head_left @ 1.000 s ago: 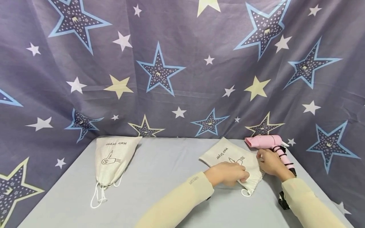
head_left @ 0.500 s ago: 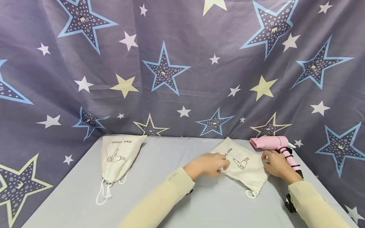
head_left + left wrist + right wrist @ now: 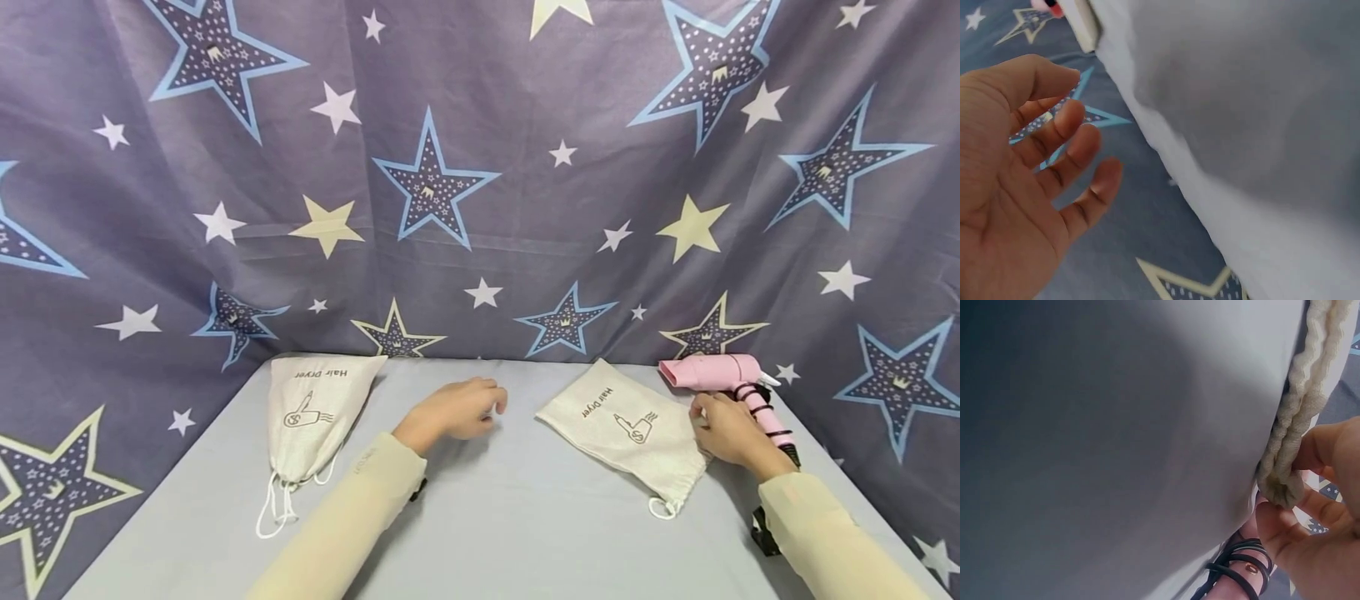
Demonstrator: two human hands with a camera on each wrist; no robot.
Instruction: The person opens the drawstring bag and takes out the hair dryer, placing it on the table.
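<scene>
My right hand [image 3: 726,429] grips the right edge of a cream drawstring bag [image 3: 622,425] near its gathered mouth. The bag lies flat, printed "Hair Dryer". In the right wrist view, the bag's mouth edge [image 3: 1282,487] sits between thumb and fingers. Just beyond that hand lies a pink hair dryer [image 3: 708,372], nozzle to the left, black cord [image 3: 1235,559] wound round its handle. My left hand [image 3: 457,410] hovers over the table between two bags, fingers loosely bent, holding nothing; the left wrist view shows bare fingers [image 3: 1079,156] apart from everything.
A second cream "Hair Dryer" bag [image 3: 318,417] lies at the left, its white cords [image 3: 277,508] hanging toward the front. A star-patterned cloth [image 3: 450,208] closes off the back and sides of the pale table [image 3: 525,525]. A black object [image 3: 763,533] shows beside the right sleeve.
My left hand has left the right-hand bag and moved left across the table. The right hand stays at that bag's edge. The whole view has shifted slightly.
</scene>
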